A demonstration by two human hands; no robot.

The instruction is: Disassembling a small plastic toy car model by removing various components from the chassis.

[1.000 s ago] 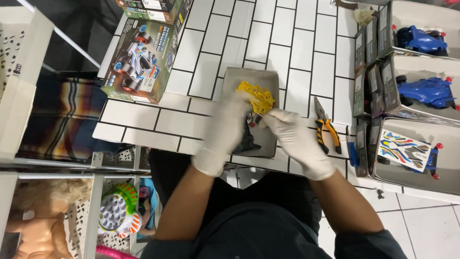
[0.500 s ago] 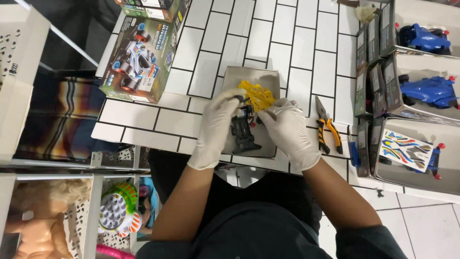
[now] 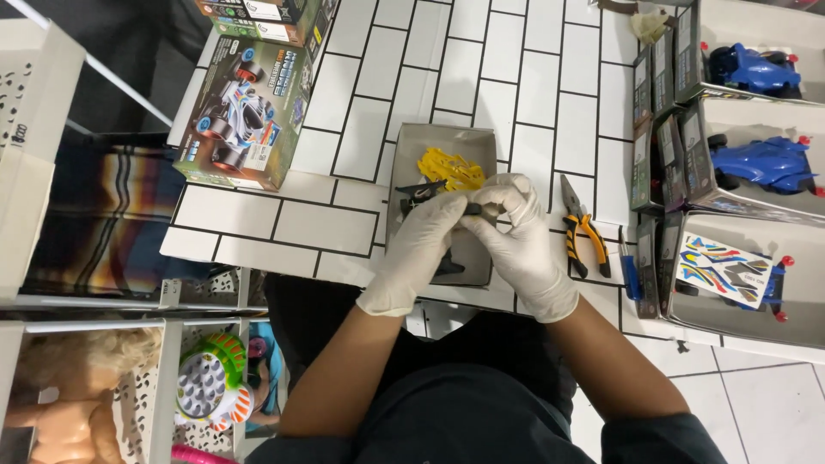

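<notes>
A boxed toy car [image 3: 243, 112] sits by the tiled surface's [image 3: 344, 228] left edge. Over the open grey tray [image 3: 447, 142], the gloved left hand [image 3: 418, 249] and right hand [image 3: 520, 241] pinch a small black part [image 3: 471, 209] together beside yellow pieces [image 3: 450, 168]. Pliers [image 3: 583, 230] lie just right, near the boxed blue cars [image 3: 760, 163].

small black part [image 3: 471, 208] mostly hidden between gloved fingers, doll [image 3: 60, 404] cut off

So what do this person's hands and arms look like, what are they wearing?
Both hands wear thin, whitish disposable gloves, smooth and slightly wrinkled, ending in a rolled cuff at the wrist: the left hand and the right hand. Above the cuffs the forearms are bare. Dark short sleeves cover the upper arms. No watch or jewellery shows.
</notes>
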